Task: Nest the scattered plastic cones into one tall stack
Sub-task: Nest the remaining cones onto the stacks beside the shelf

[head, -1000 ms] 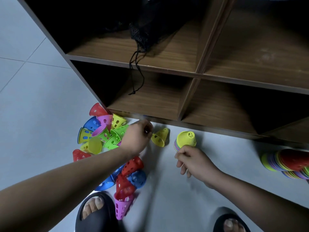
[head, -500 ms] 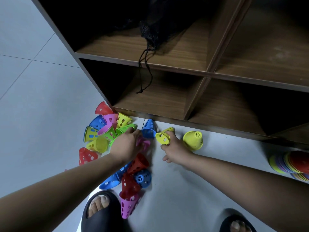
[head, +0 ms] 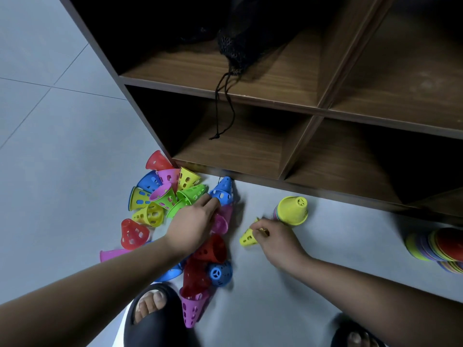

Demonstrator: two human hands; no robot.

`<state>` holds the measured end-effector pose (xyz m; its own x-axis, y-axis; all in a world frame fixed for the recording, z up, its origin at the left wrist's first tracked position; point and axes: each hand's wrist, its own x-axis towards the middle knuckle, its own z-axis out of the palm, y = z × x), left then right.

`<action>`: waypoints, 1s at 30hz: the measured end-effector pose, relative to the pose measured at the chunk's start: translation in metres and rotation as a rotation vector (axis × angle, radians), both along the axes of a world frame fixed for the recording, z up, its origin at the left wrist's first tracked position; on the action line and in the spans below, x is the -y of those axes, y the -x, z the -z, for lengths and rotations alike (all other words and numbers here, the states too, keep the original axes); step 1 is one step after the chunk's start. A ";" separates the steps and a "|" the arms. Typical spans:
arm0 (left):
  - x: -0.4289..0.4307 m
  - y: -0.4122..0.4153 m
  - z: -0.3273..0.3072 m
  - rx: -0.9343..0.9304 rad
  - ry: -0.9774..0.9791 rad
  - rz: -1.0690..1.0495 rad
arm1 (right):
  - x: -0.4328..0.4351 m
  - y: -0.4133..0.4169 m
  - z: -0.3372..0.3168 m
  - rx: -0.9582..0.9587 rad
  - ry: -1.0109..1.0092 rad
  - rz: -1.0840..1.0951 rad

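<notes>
Head view, looking down at a grey tiled floor point(head: 62, 171). Across the top, a brown wooden shelf unit point(head: 300, 106) with open cubbies. In the upper left cubby, a black mesh bag point(head: 235, 43), drawstring point(head: 225, 106) dangling in front of the cubby below.

Left hand point(head: 193, 226) stretched forward over a loose pile of cones point(head: 162, 196) beside the shelf's corner. Red, blue, pink, yellow and green, all perforated with holes, lying at every angle. Fingertips against the rim of a blue cone point(head: 223, 191), palm above a pink cone point(head: 220, 222). Impossible to tell whether gripping or only touching.

Right hand point(head: 275, 239) low over the floor, thumb and fingers pinching a small yellow cone point(head: 246, 240) held on its side. Just beyond that hand, the nested stack point(head: 292, 210), standing wide end down on the floor near the shelf base, yellow on top, pink and purple rims peeking out beneath.

At the far right edge, a separate stack of flat coloured discs point(head: 436, 246). Along the bottom, toes in black sandals point(head: 152, 319).
</notes>
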<state>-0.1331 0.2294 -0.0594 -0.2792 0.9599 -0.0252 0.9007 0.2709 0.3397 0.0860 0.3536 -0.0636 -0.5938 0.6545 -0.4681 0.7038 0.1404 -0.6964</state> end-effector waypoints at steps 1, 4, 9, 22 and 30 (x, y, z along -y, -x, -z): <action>0.000 0.001 -0.001 0.012 -0.018 -0.010 | 0.002 -0.006 -0.003 0.002 -0.014 -0.023; -0.001 0.005 -0.006 0.059 -0.043 -0.023 | 0.006 -0.024 -0.012 -0.049 -0.073 -0.068; -0.008 0.002 -0.028 0.153 -0.141 -0.035 | 0.002 -0.042 -0.047 -0.155 -0.050 -0.014; -0.046 -0.037 -0.091 0.547 -0.322 -0.310 | -0.069 -0.063 -0.087 -0.485 0.291 0.569; -0.062 -0.060 -0.097 0.671 -0.375 -0.269 | -0.086 -0.067 -0.061 -0.345 0.202 0.641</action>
